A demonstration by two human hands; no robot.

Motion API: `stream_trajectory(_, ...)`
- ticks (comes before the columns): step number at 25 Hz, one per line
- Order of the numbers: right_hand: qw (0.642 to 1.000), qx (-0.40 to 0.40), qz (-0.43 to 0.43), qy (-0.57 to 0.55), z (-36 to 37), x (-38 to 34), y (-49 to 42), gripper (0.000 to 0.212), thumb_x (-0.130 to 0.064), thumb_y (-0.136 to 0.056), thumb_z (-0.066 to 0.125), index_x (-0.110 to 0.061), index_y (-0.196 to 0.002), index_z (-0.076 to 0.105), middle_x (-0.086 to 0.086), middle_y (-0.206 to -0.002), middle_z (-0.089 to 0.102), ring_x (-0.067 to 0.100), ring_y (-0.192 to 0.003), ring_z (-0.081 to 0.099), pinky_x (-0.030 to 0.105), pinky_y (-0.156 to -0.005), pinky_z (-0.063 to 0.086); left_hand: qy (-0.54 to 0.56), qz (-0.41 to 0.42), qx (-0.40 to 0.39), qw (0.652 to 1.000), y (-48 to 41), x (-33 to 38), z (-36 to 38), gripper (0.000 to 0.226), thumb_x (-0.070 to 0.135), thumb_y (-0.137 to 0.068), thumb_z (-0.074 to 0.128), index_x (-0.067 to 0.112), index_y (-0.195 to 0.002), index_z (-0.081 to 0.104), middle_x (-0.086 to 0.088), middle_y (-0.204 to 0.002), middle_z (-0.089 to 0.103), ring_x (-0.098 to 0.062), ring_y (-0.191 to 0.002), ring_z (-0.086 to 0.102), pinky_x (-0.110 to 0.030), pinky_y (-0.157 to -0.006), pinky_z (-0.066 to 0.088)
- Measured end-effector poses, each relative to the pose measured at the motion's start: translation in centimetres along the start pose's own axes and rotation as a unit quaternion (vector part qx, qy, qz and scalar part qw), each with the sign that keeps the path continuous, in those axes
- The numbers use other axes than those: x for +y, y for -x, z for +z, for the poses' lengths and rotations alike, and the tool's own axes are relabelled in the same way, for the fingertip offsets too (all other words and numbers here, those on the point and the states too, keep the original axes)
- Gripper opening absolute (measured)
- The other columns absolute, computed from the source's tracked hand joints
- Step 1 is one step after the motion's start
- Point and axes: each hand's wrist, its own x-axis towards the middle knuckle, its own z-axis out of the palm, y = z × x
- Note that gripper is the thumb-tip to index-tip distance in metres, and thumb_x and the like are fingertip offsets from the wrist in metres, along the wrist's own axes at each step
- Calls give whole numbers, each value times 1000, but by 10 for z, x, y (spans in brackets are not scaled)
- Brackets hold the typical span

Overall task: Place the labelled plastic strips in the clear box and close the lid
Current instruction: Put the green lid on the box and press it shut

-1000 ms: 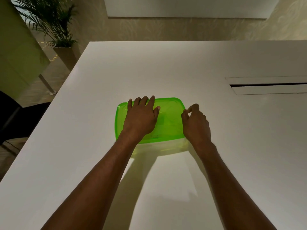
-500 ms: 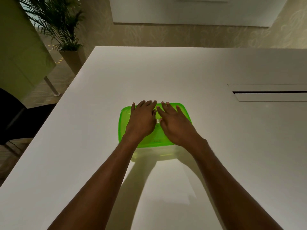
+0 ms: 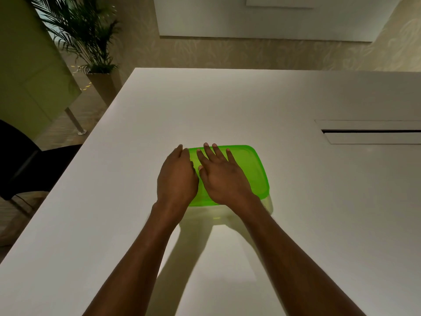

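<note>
The clear box sits on the white table with its translucent green lid lying on top. My right hand lies flat on the lid's middle, fingers spread. My left hand curls over the lid's left edge, fingers bent down along the side, so that edge is hidden. The labelled plastic strips are not visible; the lid and my hands cover the inside of the box.
The white table stretches far ahead, with a cable slot at the right. A black chair stands off the table's left edge; a potted palm is beyond it.
My left hand slid from the lid's top to its left edge. My right hand came from the right edge onto the lid's middle and lies flat there.
</note>
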Motion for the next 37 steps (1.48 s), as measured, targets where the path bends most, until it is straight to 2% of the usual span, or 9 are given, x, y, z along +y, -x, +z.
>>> stream_trajectory(3, 1000, 2, 3, -5, 2, 0, 0, 56, -36, -110, 25, -20, -163, 19, 4, -173, 10, 23, -161, 5, 50, -129, 8, 10, -46, 53, 997, 22, -11, -4, 47, 21, -104, 45, 6, -149, 45, -16, -157, 45, -35, -143, 44, -47, -109, 43)
stream_trajectory(5, 1000, 1, 2, 1, 3, 2, 0, 56, -36, -110, 25, -20, -163, 18, 5, -173, 10, 24, -161, 5, 50, -129, 8, 62, -98, 74, 990, 37, -21, -7, 44, 37, -104, 48, 9, -138, 51, -16, -136, 57, -36, -126, 54, -47, -94, 49)
stream_trajectory(7, 1000, 2, 0, 0, 3, 3, -1, 56, -37, -110, 25, -20, -163, 19, 5, -173, 10, 24, -160, 5, 50, -129, 8, 107, -164, 69, 978, 53, -33, -10, 47, 57, -99, 49, 13, -112, 57, -11, -108, 66, -33, -101, 63, -41, -77, 49)
stream_trajectory(10, 1000, 7, 0, -4, 4, 3, -1, 56, -37, -110, 25, -20, -163, 21, 5, -173, 12, 24, -160, 6, 50, -130, 7, 205, -230, -2, 951, 66, -46, -8, 65, 74, -93, 46, 13, -72, 50, -6, -68, 61, -28, -64, 57, -34, -59, 43)
stream_trajectory(13, 1000, 8, -1, 3, 4, 4, -1, 56, -37, -109, 26, -20, -163, 22, 6, -172, 13, 24, -160, 7, 50, -129, 8, 402, -252, -55, 879, 71, -50, -5, 63, 70, -89, 60, 15, -63, 47, -7, -50, 50, -21, -44, 44, -23, -44, 33)
stream_trajectory(20, 1000, 6, -2, -6, 4, 4, -1, 56, -38, -109, 27, -21, -163, 23, 5, -172, 13, 24, -160, 7, 50, -129, 8, 521, -222, -22, 824, 74, -54, 9, 55, 53, -91, 69, 16, -63, 41, -6, -48, 37, -19, -40, 35, -22, -40, 30)
stream_trajectory(30, 1000, -5, 3, -4, 4, 3, -4, 57, -38, -110, 28, -21, -163, 20, 5, -173, 10, 24, -160, 5, 53, -129, 5, 500, -180, 10, 847, 81, -52, 19, 56, 58, -91, 64, 24, -57, 36, -2, -43, 38, -20, -43, 39, -27, -44, 34)
stream_trajectory(34, 1000, 5, 4, -7, 6, 3, -2, 57, -40, -110, 26, -21, -163, 21, 5, -173, 11, 23, -160, 6, 52, -129, 6, 434, -191, 18, 880, 82, -52, 19, 60, 63, -95, 55, 23, -55, 34, -3, -44, 37, -21, -41, 44, -30, -49, 36)
stream_trajectory(37, 1000, 11, 7, -11, 7, 3, -1, 57, -41, -109, 26, -22, -163, 23, 4, -172, 13, 22, -160, 7, 51, -129, 7, 306, -201, 39, 930, 71, -52, 11, 57, 65, -91, 52, 18, -63, 36, -4, -54, 45, -26, -55, 48, -35, -58, 37)
